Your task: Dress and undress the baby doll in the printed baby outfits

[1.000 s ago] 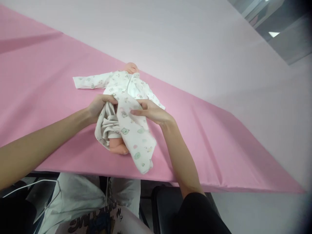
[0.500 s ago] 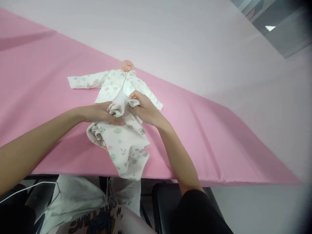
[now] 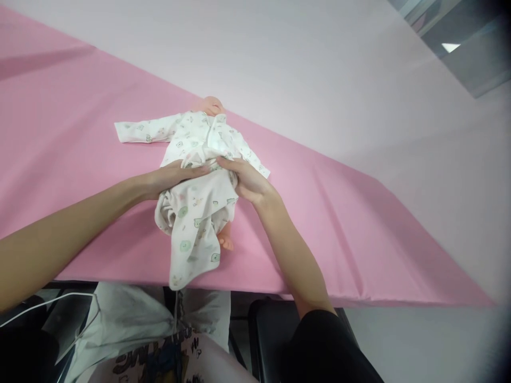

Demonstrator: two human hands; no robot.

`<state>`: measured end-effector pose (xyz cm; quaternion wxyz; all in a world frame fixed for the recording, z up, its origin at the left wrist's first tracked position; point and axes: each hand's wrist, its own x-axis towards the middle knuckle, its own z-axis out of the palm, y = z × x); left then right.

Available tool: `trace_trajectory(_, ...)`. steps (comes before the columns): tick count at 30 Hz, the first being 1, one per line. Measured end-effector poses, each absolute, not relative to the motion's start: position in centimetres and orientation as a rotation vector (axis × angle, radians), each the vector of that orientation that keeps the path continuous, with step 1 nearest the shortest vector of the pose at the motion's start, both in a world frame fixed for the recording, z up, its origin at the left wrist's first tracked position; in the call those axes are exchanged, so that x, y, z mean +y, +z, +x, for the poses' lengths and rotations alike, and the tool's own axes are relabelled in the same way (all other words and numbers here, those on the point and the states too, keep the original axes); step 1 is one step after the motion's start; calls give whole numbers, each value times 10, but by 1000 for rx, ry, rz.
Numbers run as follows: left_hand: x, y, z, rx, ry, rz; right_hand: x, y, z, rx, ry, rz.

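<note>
A baby doll (image 3: 212, 106) lies on its back on the pink tablecloth (image 3: 80, 106), head pointing away from the person, and everything here sits close around it. To the doll's left side in the view, one sleeve of its white printed top (image 3: 191, 135) stretches out flat on the cloth, empty and well clear of the hands. The left hand (image 3: 175, 175) comes in from the left and rests at the doll's waist, fingers closed over the bunched waistband of the white printed trousers (image 3: 195, 218), thumb tucked underneath so far as can be seen. The trousers hang crumpled toward the near edge of the tablecloth, with one empty leg trailing just over that edge below the doll. The right hand (image 3: 243, 178) meets the left at the doll's waist from the other side, its fingers curled around the same gathered fabric and pressed against the doll's hip. Just below that hand, a bare doll foot (image 3: 225, 242) pokes out from under the trousers. The top's other sleeve lies short and flat on the cloth, just beyond the right hand.
</note>
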<state>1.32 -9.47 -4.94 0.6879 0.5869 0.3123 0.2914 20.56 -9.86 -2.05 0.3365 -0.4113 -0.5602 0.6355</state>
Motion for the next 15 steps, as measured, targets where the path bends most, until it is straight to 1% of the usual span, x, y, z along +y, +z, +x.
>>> trace_trajectory(3, -94, -46, 7, 680, 520, 1410, -105, -18, 198, -1421, 1675, -1069)
trace_trajectory(5, -92, -45, 4, 669, 503, 1426, -113, -16, 197, -1458, 1679, -1069)
trace_trajectory(11, -92, -52, 5, 604, 612, 1393, -134, -15, 210, -1969, 1649, -1155)
trace_trajectory(13, -93, -54, 9, 604, 630, 1364, -137, -17, 211, -1845, 1580, -1161)
trace_trajectory(15, -95, -55, 12, 573, 673, 1326, -137, -19, 210, -1590, 1528, -1118)
